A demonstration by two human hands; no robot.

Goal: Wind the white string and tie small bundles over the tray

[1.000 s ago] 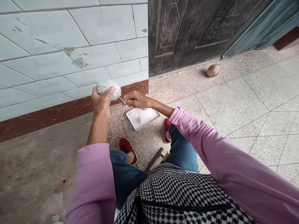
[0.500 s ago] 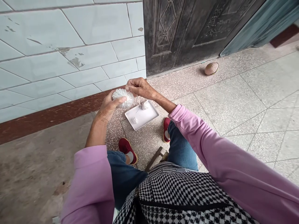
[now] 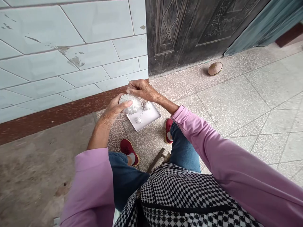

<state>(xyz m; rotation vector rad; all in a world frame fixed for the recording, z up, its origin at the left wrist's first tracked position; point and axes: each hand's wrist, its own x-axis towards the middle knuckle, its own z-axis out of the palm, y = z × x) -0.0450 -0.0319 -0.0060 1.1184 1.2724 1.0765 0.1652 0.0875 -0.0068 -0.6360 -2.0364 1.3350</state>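
My left hand (image 3: 111, 110) is wrapped round a ball of white yarn (image 3: 132, 104), its thumb pressed on the near face. Strands fan out from the ball's middle, and its left side is hidden by my fingers. Just above the ball's top edge, my right hand (image 3: 140, 88) is closed in a pinch with the yarn strand at its fingertips; the strand itself is too fine to follow there. Below both hands a shallow white tray (image 3: 149, 119) lies on the floor. In it sit a small yarn ball (image 3: 147, 106) and a smaller bundle of yarn (image 3: 138, 120), with loose yarn between.
Behind the tray stand a tiled wall (image 3: 94, 60) and a dark carved door (image 3: 180, 34). A pinkish rounded object (image 3: 215, 68) lies by the doorstep. My red shoes (image 3: 129, 152) flank the tray, and part of a wooden stool (image 3: 157, 159) shows between my legs.
My left hand has shifted the yarn ball slightly right and down, so it covers more of the tray's corner. My right hand has stayed almost in place, still pinched.
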